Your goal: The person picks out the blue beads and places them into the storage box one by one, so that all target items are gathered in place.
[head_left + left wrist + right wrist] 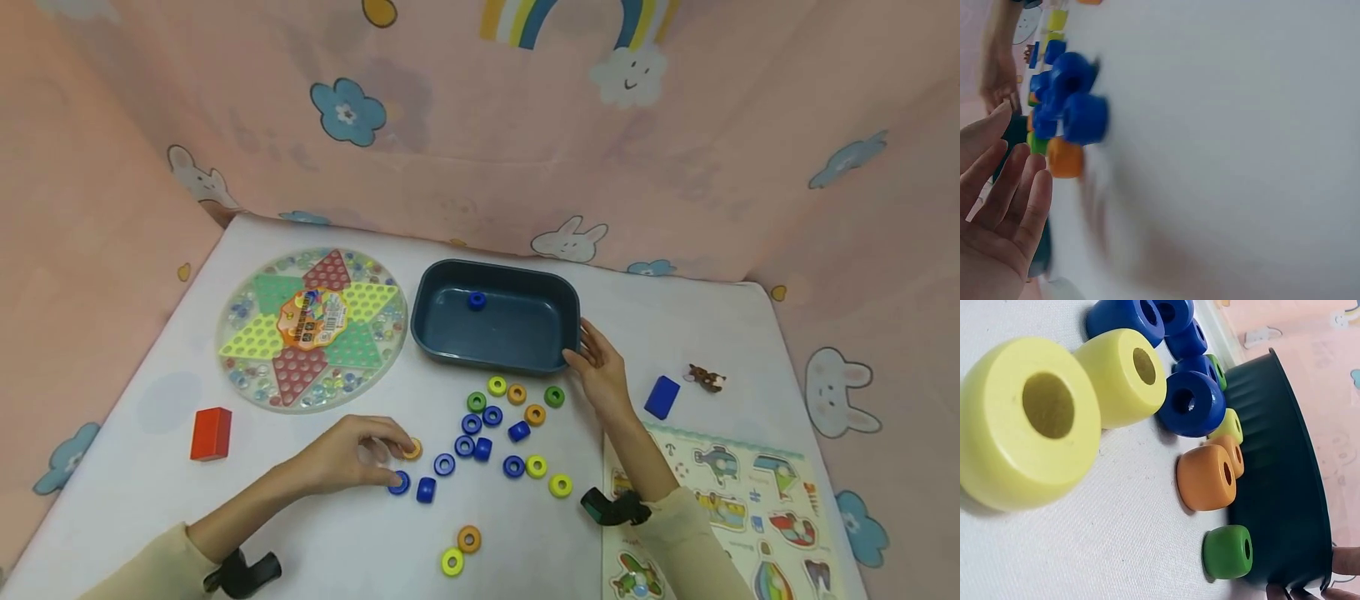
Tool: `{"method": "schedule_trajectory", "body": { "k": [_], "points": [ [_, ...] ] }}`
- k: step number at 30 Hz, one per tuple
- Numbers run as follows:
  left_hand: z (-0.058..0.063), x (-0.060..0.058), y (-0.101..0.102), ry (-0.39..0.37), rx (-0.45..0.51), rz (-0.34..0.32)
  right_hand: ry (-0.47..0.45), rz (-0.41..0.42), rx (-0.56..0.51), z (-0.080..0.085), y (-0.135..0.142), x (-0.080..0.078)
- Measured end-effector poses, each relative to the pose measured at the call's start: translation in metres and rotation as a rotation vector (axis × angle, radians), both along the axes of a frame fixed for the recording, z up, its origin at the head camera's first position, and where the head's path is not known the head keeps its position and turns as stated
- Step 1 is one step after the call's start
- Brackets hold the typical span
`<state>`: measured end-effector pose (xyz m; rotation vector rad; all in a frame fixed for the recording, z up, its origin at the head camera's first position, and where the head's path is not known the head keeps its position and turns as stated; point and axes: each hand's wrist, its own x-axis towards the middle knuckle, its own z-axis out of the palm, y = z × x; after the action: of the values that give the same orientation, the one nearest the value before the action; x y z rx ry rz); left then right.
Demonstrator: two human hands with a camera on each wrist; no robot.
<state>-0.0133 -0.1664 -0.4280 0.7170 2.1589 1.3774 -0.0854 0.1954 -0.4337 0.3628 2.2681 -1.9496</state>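
My left hand (352,454) hovers low at the left edge of a group of beads, its fingers loosely bent and nothing between them. Nearest to it are a blue bead (399,482) by the thumb and an orange bead (412,448) by the fingertips; in the left wrist view the fingers (1032,206) stand apart from the beads. With thumb and fingers, my right hand (603,375) grips the near right corner of a dark teal tray (487,360). One blue bead (477,301) lies inside it. Green, yellow, orange and blue beads (1207,478) lie in front of the tray.
A round star-patterned marble game board (311,329) lies left of the tray, with a red block (211,433) nearer. To the right are a blue block (662,397), a small brown figure (705,378) and a picture puzzle board (742,500). A pink curtain (480,167) hangs behind.
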Motion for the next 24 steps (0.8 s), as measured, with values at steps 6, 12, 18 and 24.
{"method": "schedule_trajectory", "body": {
  "k": [6, 12, 18, 24],
  "points": [
    [-0.019, 0.025, -0.003, 0.044, -0.026, -0.007, 0.013, 0.003, 0.007, 0.000, -0.001, 0.001],
    [-0.027, 0.034, 0.000, 0.078, -0.013, 0.018, 0.020, 0.007, 0.006, 0.001, 0.001, 0.002],
    [-0.022, 0.031, 0.001, 0.075, -0.040, 0.022, 0.018, -0.005, 0.006, 0.000, 0.004, 0.002],
    [-0.003, 0.014, -0.005, 0.092, -0.048, 0.035, 0.012, 0.002, -0.013, -0.001, 0.002, 0.001]
  ]
}}
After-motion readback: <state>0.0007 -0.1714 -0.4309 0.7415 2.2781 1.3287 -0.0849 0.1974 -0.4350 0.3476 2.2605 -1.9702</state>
